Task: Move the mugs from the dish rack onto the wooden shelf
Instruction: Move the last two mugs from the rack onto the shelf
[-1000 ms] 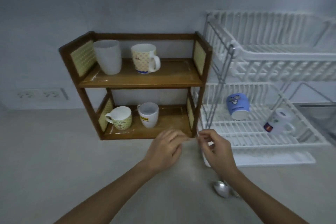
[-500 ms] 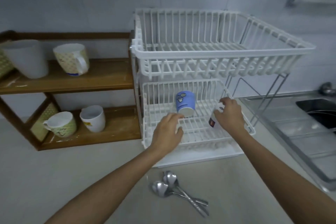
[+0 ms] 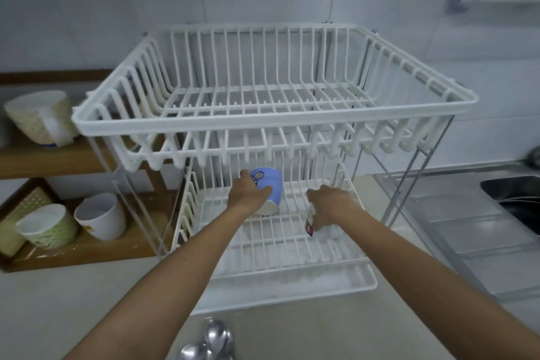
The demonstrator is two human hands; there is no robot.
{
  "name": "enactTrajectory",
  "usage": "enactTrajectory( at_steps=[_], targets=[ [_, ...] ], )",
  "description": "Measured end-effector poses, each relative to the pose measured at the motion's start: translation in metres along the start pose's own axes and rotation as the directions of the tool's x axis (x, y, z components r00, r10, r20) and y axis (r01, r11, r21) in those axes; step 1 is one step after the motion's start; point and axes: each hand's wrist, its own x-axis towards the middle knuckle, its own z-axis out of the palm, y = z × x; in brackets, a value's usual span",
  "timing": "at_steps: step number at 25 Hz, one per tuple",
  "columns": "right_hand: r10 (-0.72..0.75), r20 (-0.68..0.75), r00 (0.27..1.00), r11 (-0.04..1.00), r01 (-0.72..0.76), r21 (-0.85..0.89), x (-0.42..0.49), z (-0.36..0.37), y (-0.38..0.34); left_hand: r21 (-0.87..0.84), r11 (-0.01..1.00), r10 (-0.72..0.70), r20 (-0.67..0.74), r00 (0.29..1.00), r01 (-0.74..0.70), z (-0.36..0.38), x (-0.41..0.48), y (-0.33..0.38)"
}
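Both hands reach into the lower tier of the white dish rack [image 3: 274,126], under its bare upper basket. The left hand [image 3: 248,196] is wrapped around the blue mug [image 3: 270,184], which is tilted with its mouth toward the viewer, just above the tier's bars. The right hand [image 3: 330,202] is closed over the white mug [image 3: 314,221], mostly hidden; a red-and-dark label shows below the fingers. The hands are apart, one mug each. Left of the rack stands the wooden shelf [image 3: 87,251]: a patterned mug [image 3: 38,117] on the upper board, a green-patterned mug [image 3: 46,226] and a plain white mug [image 3: 100,219] side by side on the lower board. Spoons [image 3: 210,342] lie on the worktop [image 3: 58,316] at the near edge.
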Motion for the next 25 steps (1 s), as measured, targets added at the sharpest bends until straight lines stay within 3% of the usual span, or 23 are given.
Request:
enactTrajectory(
  at_steps=[3, 7, 10, 12, 16, 19, 20, 22, 25],
  targets=[
    [0.007, -0.015, 1.000, 0.971, -0.011, -0.239, 0.015, 0.008, -0.020, 0.065, 0.996, -0.060, 0.060, 0.996, 0.056, 0.021, 0.013, 0.002],
    [0.177, 0.055, 0.983, 0.857, -0.126, -0.500, 0.023, 0.020, -0.046, -0.056, 0.993, -0.107, 0.027, 0.994, 0.108, 0.036, 0.023, -0.001],
    [0.057, 0.070, 0.996, 0.695, 0.011, -0.719, 0.023, 0.025, -0.047, -0.092, 0.989, -0.117, -0.054, 0.992, 0.111, 0.036, 0.020, -0.008],
    [0.003, 0.057, 0.998, 0.702, 0.038, -0.711, 0.021, 0.018, -0.033, -0.186, 0.976, -0.127, -0.073, 0.989, 0.112, 0.032, 0.011, -0.012],
    [0.061, -0.025, 0.998, 0.948, -0.065, -0.311, 0.003, -0.008, 0.006, -0.540, 0.838, -0.109, -0.034, 0.993, 0.073, 0.004, -0.022, -0.016],
    [0.097, -0.101, 0.990, 0.984, -0.080, 0.161, -0.023, -0.013, 0.029, -0.717, 0.693, 0.015, 0.113, 0.993, 0.071, -0.023, -0.067, -0.022],
    [0.085, -0.126, 0.988, 0.942, -0.038, 0.333, -0.035, -0.012, 0.033, -0.767, 0.635, 0.076, 0.183, 0.980, 0.094, -0.032, -0.087, -0.026],
    [0.007, -0.182, 0.983, 0.760, 0.113, 0.640, -0.057, -0.009, 0.031, -0.799, 0.581, 0.195, 0.320, 0.927, 0.154, -0.051, -0.128, -0.039],
    [-0.129, -0.246, 0.961, 0.487, 0.277, 0.828, -0.088, 0.001, 0.004, -0.772, 0.591, 0.293, 0.475, 0.829, 0.233, -0.086, -0.181, -0.073]
  ],
)
